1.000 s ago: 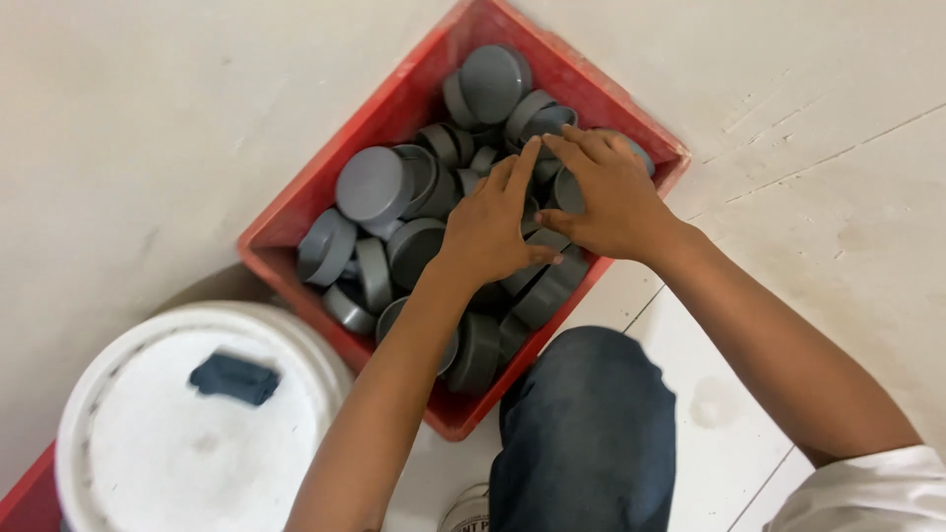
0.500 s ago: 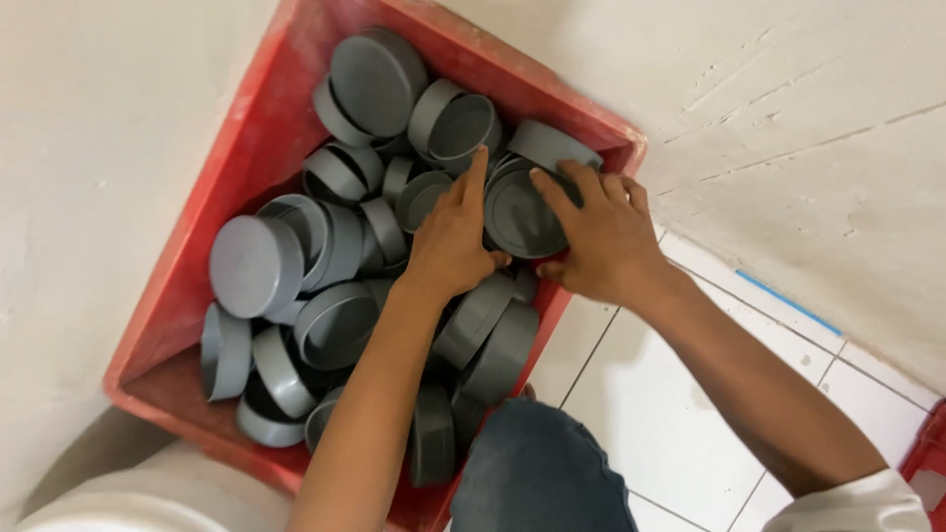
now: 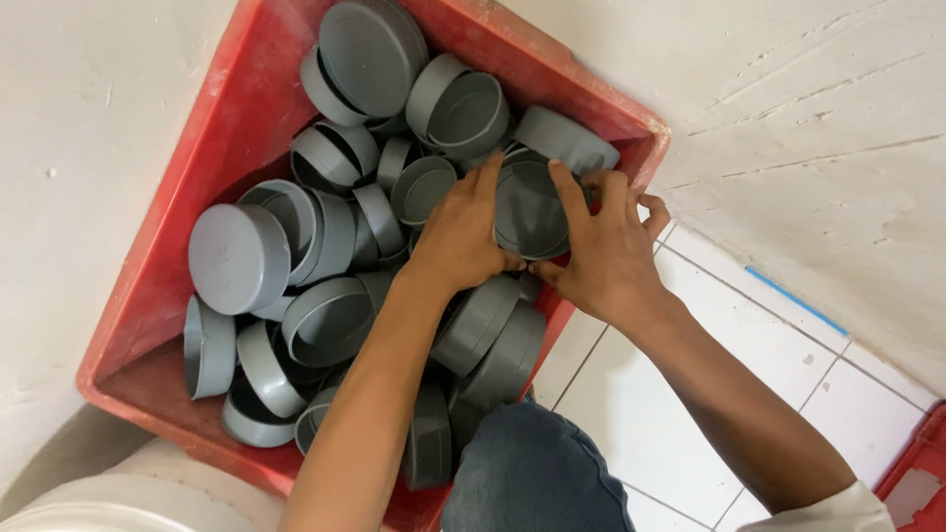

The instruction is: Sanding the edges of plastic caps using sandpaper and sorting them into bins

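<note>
Two hands: left hand (image 3: 461, 236) and right hand (image 3: 601, 251) clasp one grey cap (image 3: 530, 212) together, near the red crate (image 3: 202, 158) far-right rim.
Crate: piled with grey caps (image 3: 296, 266).
Room: white tiled floor (image 3: 680, 394) right of crate.

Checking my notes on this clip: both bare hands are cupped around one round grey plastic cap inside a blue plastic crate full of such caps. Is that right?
Only the colour is wrong. The head view shows the plastic crate is red, not blue. Left hand and right hand do cup one round grey plastic cap among many more.
</note>
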